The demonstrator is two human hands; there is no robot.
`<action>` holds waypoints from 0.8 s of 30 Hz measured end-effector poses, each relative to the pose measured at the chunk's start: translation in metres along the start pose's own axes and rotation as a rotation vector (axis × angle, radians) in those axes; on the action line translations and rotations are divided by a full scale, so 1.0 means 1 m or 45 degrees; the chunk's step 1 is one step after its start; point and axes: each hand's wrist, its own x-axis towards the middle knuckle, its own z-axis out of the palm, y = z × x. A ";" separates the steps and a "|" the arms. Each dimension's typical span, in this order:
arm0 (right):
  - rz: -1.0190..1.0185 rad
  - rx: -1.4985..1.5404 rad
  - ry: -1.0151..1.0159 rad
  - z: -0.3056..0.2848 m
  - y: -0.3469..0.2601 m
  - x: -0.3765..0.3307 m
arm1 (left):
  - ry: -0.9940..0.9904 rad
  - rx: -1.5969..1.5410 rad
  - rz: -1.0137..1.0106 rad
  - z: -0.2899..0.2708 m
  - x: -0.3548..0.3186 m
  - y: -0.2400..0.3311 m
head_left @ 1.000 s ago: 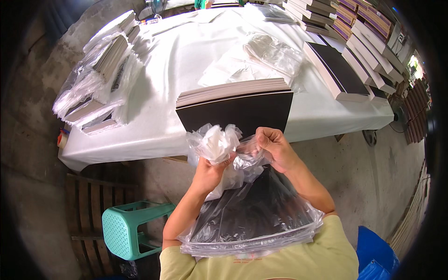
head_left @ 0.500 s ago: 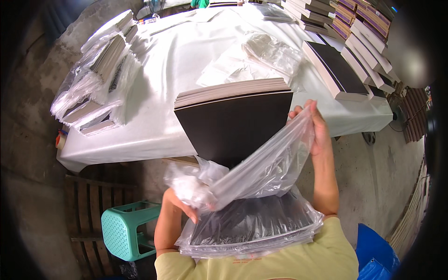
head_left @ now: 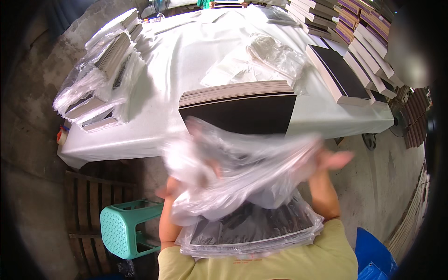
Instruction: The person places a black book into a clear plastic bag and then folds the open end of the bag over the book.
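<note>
A clear plastic bag (head_left: 242,172) is stretched and blurred in front of me, held between both hands. My left hand (head_left: 205,170) shows dimly through the film at its left side. My right hand (head_left: 332,161) grips the bag's right end, fingers pointing right. Below, against my chest, lies a stack of black-covered books wrapped in clear plastic (head_left: 254,228). Beyond the bag, a stack of black-covered books (head_left: 238,102) sits at the near edge of the white table (head_left: 186,60).
Bagged book bundles (head_left: 100,74) pile up at the table's left. More book stacks (head_left: 345,70) line the right side, with loose plastic bags (head_left: 275,56) mid-table. A green plastic stool (head_left: 123,226) stands lower left, a blue object (head_left: 373,259) lower right.
The bag swung from a slanted stretch, right hand high, to a level spread across both hands. My right hand dropped lower and my left hand rose.
</note>
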 end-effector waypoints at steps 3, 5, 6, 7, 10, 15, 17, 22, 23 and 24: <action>-0.290 0.174 0.096 -0.018 0.008 -0.021 | -0.123 0.112 -0.172 -0.013 -0.013 -0.007; 0.393 -0.189 -0.268 -0.033 0.014 -0.037 | -0.051 0.119 -0.125 -0.031 -0.021 -0.006; 0.766 -0.348 -0.426 -0.011 0.011 -0.022 | 0.048 0.125 -0.072 -0.041 -0.025 -0.001; 1.111 -0.524 -0.688 0.009 0.015 -0.004 | 0.095 0.199 -0.052 -0.047 -0.031 0.006; 0.112 -0.114 -0.557 -0.020 0.032 -0.023 | -0.436 0.674 -0.281 -0.072 -0.038 0.012; -0.089 0.898 -0.372 -0.030 0.029 -0.028 | -0.499 0.765 -0.291 -0.105 -0.069 -0.006; -0.035 0.808 -0.089 0.002 0.026 -0.009 | 0.029 0.444 0.101 -0.174 -0.116 0.003; 0.712 -0.392 0.029 -0.011 0.025 -0.038 | 0.297 -0.276 0.063 -0.026 -0.022 -0.009; 0.737 -0.455 0.110 -0.009 0.023 -0.033 | 0.345 -0.250 0.044 -0.001 -0.017 -0.009; 0.761 -0.519 0.194 -0.004 0.017 -0.027 | 0.393 -0.226 0.023 0.018 -0.014 -0.010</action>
